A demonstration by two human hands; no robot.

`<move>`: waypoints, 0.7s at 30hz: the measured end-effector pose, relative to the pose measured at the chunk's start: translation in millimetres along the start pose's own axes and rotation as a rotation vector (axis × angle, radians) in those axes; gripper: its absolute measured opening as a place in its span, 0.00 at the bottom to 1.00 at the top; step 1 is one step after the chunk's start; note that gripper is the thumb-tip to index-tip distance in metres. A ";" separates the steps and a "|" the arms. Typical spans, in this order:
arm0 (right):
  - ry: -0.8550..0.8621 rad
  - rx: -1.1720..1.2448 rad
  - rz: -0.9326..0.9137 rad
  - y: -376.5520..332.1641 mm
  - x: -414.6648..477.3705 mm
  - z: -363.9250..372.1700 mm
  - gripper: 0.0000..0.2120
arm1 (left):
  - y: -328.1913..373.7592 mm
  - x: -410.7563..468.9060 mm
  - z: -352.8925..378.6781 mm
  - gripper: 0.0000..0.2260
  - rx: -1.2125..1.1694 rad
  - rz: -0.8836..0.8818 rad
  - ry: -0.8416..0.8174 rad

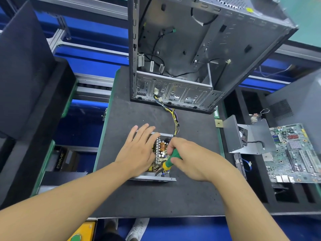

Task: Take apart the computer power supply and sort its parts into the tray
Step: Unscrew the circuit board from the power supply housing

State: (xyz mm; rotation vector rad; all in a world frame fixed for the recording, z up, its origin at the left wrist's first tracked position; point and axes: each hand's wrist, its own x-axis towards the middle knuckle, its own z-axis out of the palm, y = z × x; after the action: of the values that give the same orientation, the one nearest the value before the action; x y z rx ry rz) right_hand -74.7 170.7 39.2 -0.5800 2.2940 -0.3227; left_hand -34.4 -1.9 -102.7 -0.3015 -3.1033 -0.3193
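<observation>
The power supply (160, 152) lies with its cover off in the middle of the dark mat (156, 197), its circuit board with coils and capacitors showing. My left hand (139, 150) rests flat on its left side with straight fingers. My right hand (187, 157) grips a green and yellow screwdriver (171, 160), whose tip points down into the near part of the board. A bundle of yellow and black wires (174, 117) runs from the supply up into the open computer case (191, 58).
The grey computer case stands at the back of the mat. A black foam tray (260, 188) on the right holds a metal cover with a fan (250, 138), a motherboard (295, 153) and a drive. Dark foam bins (26, 84) stand at the left.
</observation>
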 end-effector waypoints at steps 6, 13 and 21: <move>-0.002 0.002 -0.007 1.0 0.4 -0.7 0.04 | 0.3 1.2 3.0 0.32 0.063 -0.014 0.000; -0.001 -0.019 -0.017 2.4 1.7 0.6 0.04 | -1.4 1.3 5.7 0.32 0.080 0.001 -0.010; -0.003 -0.016 -0.022 1.7 0.5 1.8 0.04 | -1.5 0.6 5.0 0.33 0.083 -0.001 -0.020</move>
State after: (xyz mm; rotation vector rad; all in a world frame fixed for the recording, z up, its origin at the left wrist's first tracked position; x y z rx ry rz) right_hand -74.3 171.8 37.0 -0.6135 2.2905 -0.3145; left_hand -35.2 -2.3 -107.9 -0.3038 -3.1257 -0.1885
